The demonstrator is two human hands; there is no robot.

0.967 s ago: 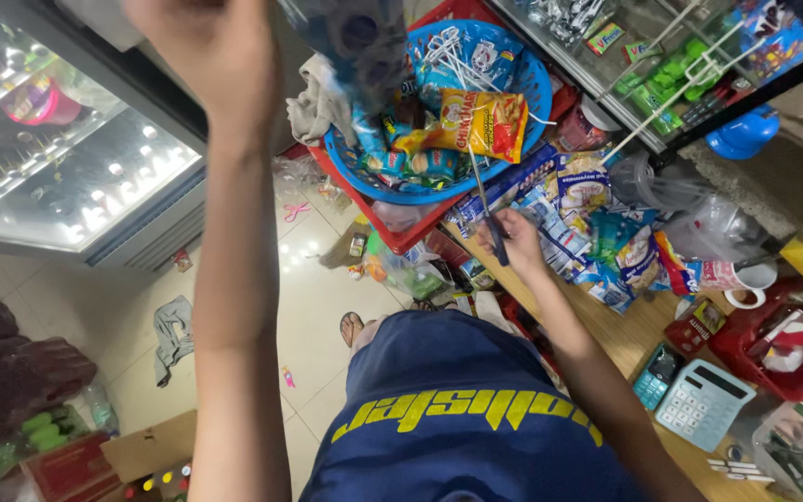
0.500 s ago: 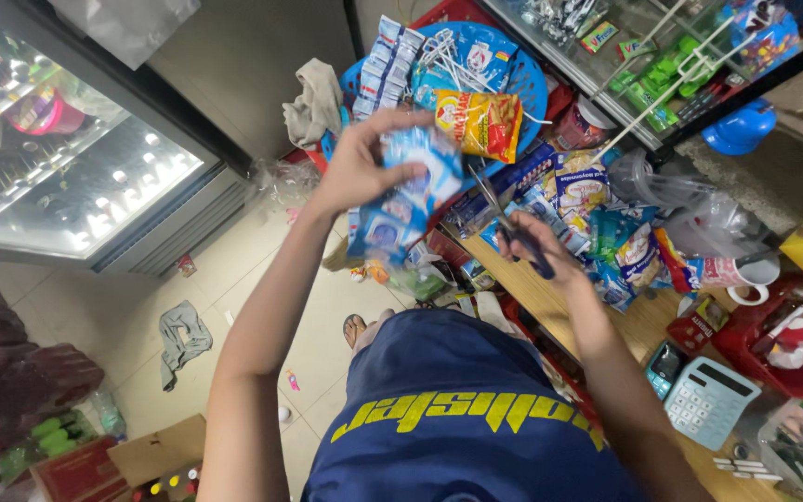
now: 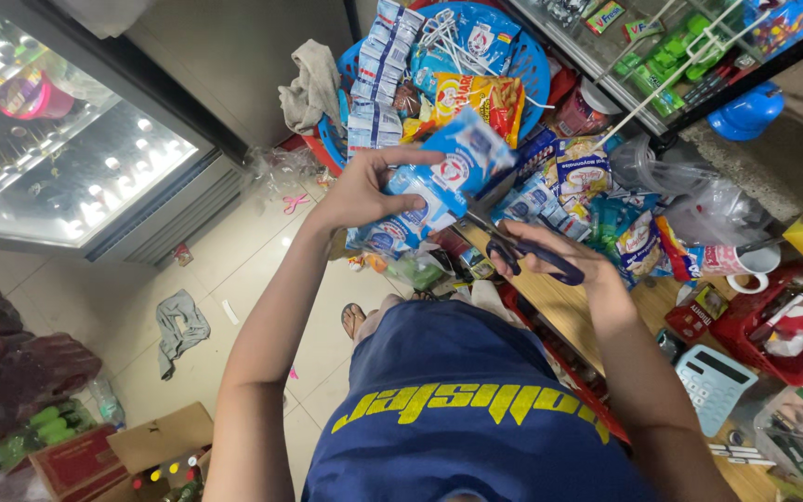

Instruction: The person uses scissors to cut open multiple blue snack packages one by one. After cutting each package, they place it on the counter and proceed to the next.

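Blue and white sachets hung as one long strip [image 3: 439, 186] in front of the person's chest, its long axis running from upper right down to lower left, above the tiled floor [image 3: 225, 307]. Both forearms reached forward and bent inward toward each other. The left hand [image 3: 360, 191] was clamped on the strip's middle, thumb on top and fingers curled beneath. The right hand [image 3: 559, 265] was closed through the dark handles of a pair of scissors [image 3: 504, 242], whose blades pointed up and left and met the strip's edge. A wooden surface [image 3: 606, 325] at the right carried snack packets, a red basket [image 3: 773, 349] and a pale blue calculator [image 3: 713, 386]. A lit glass-fronted cooler [image 3: 76, 177] stood at the left, and a blue basket [image 3: 522, 56] of packets sat ahead.
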